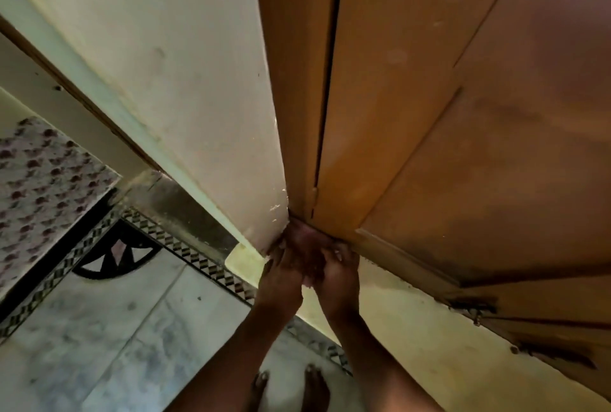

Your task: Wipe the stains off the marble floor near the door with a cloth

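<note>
- Nearest the camera, bare toes are planted on the grey-veined marble floor, with both forearms stretched forward over them.
- A little further out, the left hand and the right hand are brought close together, nearly touching, at the foot of the door frame.
- Between them a bunched, dark pinkish cloth is pressed into the corner. The fingers of both hands look curled round it, though shadow and blur hide exactly how each finger lies.
- The cloth is jammed right where the cream wall meets the wooden door, down at the pale yellow threshold strip.
- The step in hand is judged to be scrubbing this tight corner. No stain can be made out under the hands, so progress cannot be read.
- To do it well, a folded edge of cloth should be worked into the joint rather than a fat wad. Short strokes are best pulled back toward the body, so dirt is drawn out onto open marble and not packed deeper.
- Pressure is better put through one hand while the cloth is steadied by the other. The cloth should be turned to a clean face once soiled.
- Further left, a patterned tile border is seen running along the wall base, with a dark fan-shaped inlay beyond.
- Furthest left, a floral-printed fabric is spread over a raised surface.
- On the right, a metal latch is fixed low on the door.
</note>
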A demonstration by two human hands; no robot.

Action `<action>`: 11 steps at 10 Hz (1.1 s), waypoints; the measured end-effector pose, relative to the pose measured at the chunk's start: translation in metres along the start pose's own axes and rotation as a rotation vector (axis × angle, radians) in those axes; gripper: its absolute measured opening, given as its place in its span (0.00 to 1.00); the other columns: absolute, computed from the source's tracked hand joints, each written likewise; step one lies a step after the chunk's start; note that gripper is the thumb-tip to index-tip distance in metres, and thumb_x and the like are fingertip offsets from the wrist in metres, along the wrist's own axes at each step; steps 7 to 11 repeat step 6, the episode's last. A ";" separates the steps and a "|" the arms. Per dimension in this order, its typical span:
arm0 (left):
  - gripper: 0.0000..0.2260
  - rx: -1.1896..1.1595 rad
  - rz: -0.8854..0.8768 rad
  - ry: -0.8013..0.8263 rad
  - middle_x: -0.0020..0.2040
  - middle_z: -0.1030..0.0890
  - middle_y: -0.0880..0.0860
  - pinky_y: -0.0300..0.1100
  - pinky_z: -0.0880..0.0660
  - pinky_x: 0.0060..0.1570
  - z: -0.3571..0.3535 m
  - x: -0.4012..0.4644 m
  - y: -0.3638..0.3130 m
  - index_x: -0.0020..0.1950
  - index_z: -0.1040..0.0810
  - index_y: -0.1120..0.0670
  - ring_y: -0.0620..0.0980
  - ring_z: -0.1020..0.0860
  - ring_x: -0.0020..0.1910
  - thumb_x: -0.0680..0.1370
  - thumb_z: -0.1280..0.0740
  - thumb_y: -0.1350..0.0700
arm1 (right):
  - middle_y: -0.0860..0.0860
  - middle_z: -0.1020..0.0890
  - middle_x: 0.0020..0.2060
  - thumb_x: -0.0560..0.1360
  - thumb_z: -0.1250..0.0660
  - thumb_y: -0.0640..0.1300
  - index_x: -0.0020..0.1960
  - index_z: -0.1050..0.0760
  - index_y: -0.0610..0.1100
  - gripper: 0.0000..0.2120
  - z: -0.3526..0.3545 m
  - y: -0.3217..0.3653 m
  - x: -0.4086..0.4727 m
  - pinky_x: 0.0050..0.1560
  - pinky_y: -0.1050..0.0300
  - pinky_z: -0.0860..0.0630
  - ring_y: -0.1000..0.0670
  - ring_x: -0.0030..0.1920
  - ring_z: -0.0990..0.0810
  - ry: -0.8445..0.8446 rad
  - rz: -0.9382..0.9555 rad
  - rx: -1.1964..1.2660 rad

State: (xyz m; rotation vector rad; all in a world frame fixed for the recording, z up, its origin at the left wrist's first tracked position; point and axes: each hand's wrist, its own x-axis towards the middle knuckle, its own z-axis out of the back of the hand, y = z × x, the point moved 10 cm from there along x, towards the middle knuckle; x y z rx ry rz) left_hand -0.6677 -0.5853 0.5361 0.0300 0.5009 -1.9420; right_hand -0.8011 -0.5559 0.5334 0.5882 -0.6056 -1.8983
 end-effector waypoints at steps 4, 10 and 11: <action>0.29 -0.043 -0.118 0.144 0.79 0.26 0.56 0.55 0.24 0.71 -0.016 -0.072 0.012 0.76 0.24 0.55 0.56 0.25 0.76 0.74 0.26 0.58 | 0.47 0.16 0.59 0.76 0.28 0.38 0.58 0.14 0.47 0.12 -0.012 0.013 -0.024 0.58 0.47 0.22 0.38 0.61 0.23 0.231 0.072 -0.091; 0.16 -0.707 0.168 -0.206 0.66 0.18 0.51 0.45 0.23 0.68 0.067 -0.110 0.032 0.70 0.21 0.54 0.50 0.19 0.66 0.82 0.31 0.61 | 0.49 0.13 0.49 0.76 0.27 0.31 0.56 0.14 0.40 0.10 0.022 0.073 -0.063 0.50 0.63 0.22 0.52 0.45 0.17 0.227 -0.028 0.360; 0.16 -0.707 0.168 -0.206 0.66 0.18 0.51 0.45 0.23 0.68 0.067 -0.110 0.032 0.70 0.21 0.54 0.50 0.19 0.66 0.82 0.31 0.61 | 0.49 0.13 0.49 0.76 0.27 0.31 0.56 0.14 0.40 0.10 0.022 0.073 -0.063 0.50 0.63 0.22 0.52 0.45 0.17 0.227 -0.028 0.360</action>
